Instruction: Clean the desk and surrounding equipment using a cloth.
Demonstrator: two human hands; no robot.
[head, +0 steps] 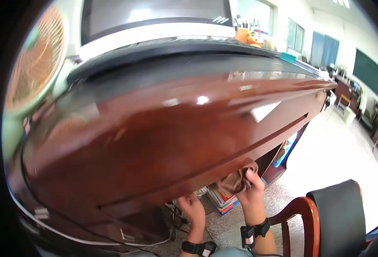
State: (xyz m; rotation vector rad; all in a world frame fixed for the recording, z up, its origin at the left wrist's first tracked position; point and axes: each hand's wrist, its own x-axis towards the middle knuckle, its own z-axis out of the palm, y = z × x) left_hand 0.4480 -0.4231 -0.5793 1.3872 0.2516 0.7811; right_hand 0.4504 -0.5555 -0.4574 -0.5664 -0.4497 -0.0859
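Note:
In my right hand [252,189] is a crumpled brown cloth [232,182], held against the lower front edge of a glossy reddish-brown wooden desk [163,135]. My left hand [193,208] is at the same lower edge, further left, with its fingers partly hidden by the wood. Whether it grips anything cannot be made out. Both wrists wear black straps with small devices. Between and beyond the hands, a stack of books or magazines [223,202] sits on the speckled floor, beside tangled cables [177,215].
A black-backed wooden chair [336,218] stands close on my right. A monitor [156,19], a dark keyboard [176,48] and a green fan [35,64] are on or beside the desk. A white cable [79,236] runs along its left side. Keys [327,99] hang at the right end.

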